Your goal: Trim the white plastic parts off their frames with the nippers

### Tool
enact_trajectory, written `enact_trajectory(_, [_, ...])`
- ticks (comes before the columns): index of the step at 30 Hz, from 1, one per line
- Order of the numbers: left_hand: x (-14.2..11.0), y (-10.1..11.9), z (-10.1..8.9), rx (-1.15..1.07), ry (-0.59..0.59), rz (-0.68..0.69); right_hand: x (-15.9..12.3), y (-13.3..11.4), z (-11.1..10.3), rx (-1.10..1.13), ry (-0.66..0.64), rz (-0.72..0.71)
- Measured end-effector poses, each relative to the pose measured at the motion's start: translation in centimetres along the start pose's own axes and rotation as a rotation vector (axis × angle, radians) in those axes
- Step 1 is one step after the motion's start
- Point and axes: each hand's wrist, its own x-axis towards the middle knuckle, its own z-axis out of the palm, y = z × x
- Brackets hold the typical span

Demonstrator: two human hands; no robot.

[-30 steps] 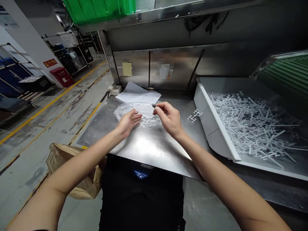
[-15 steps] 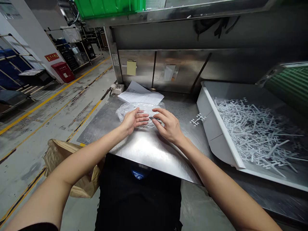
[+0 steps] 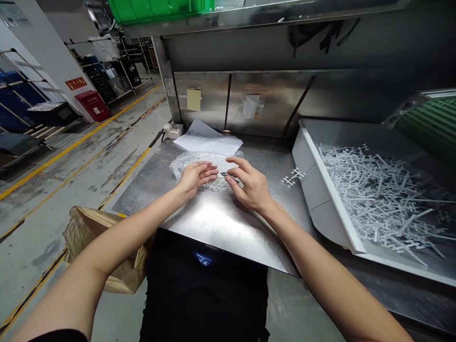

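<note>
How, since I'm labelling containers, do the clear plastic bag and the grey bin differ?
The bag is transparent and crumpled; the bin, opaque and stiff-walled. The bin is larger and deeper than the bag. The bin holds heaped white pieces; the bag's contents are unclear. Neither is being held.

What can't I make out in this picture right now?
All in the head view:
Dark piece in the right hand: too small to identify.
Writing on the papers: too small to read.
Green crate: cut off by the top edge.
Brown bag: inside partly hidden behind the left arm.
</note>
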Motion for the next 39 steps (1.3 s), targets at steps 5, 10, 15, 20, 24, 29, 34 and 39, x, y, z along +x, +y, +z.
enact_trajectory(5, [0.0, -0.4, -0.1, -0.040, -0.007, 0.024, 0.3, 0.5, 0.0, -0.060, -0.053, -0.025])
enact_trajectory(10, [-0.2, -0.8, -0.1, -0.073, -0.009, 0.029, -0.4, 0.6, -0.2, -0.061, -0.069, -0.049])
enact_trajectory(15, [-0.7, -1.1, 0.1, -0.049, -0.023, 0.032, -0.2, -0.3, -0.9, -0.031, -0.062, -0.101])
enact_trajectory(20, [-1.0, -1.2, 0.1, 0.002, -0.031, 0.051, 0.0, -0.5, -0.6, -0.049, -0.156, -0.108])
enact_trajectory(24, [-0.7, -1.1, 0.2, 0.016, -0.025, 0.076, -0.2, 0.1, -0.1, -0.085, -0.144, -0.093])
enact_trajectory(29, [0.1, -0.8, 0.3, 0.068, -0.022, 0.096, -0.6, 0.7, 0.0, -0.097, -0.147, -0.094])
enact_trajectory(34, [0.9, -0.2, 0.0, 0.147, -0.006, 0.144, -0.5, 0.6, -0.4, -0.102, -0.128, -0.102])
enact_trajectory(39, [1.2, 0.3, 0.1, 0.193, 0.013, 0.222, 0.1, 0.5, -0.6, -0.164, -0.163, -0.132])
